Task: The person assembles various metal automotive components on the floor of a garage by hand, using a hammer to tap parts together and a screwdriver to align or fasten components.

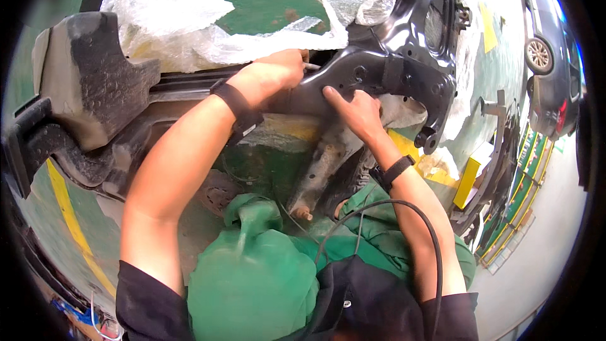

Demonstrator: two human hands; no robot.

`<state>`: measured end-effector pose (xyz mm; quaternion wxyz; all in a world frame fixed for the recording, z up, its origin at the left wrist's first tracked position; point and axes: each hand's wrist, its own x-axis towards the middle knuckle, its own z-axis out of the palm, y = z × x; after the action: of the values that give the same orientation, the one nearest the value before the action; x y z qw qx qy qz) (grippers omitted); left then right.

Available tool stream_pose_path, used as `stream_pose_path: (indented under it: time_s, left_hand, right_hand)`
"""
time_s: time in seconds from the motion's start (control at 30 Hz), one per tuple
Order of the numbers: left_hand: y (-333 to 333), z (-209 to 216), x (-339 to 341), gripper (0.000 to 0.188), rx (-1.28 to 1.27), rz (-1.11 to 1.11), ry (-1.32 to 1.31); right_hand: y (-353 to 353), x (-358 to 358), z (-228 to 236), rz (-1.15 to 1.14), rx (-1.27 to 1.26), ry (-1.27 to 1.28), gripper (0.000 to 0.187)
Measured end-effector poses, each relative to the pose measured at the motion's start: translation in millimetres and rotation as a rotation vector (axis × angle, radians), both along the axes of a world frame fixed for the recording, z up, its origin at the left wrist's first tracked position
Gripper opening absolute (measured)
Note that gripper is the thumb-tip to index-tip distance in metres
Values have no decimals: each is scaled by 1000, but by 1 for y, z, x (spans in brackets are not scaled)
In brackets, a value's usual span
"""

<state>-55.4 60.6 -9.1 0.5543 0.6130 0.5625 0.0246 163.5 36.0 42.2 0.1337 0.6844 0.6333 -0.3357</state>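
The left hand (276, 76) touches the far edge of the black frame (341, 69) beside a silver rod (313, 66), the right hand (362, 112) its near edge; whether fingers clamp, I cannot tell.

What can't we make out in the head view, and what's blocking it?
All head view:
Left hand: fingertips hidden by the hand itself.
Silver rod: end toward the left hand, hidden by that hand.
Right hand: most fingertips hidden, by itself or the black metal frame; unclear which.
Bubble wrap: cut off by top edge.
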Motion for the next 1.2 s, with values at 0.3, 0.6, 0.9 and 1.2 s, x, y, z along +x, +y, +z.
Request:
stream_pose_path:
  time_s: [0.3,0.6,0.9,1.2]
  left_hand:
    - [4,11,-9,29,86,10,0]
    - [10,4,-8,28,208,-121,46]
    - [7,-9,-2,27,247,-71,64]
    - [3,-7,0,30,81,107,-62]
  right_hand:
    - [-2,9,-10,53,55,37,103]
    - [-3,12,-15,54,80,55,96]
    - [-2,8,-8,64,50,-8,103]
    - [-4,9,-12,86,116,-48,89]
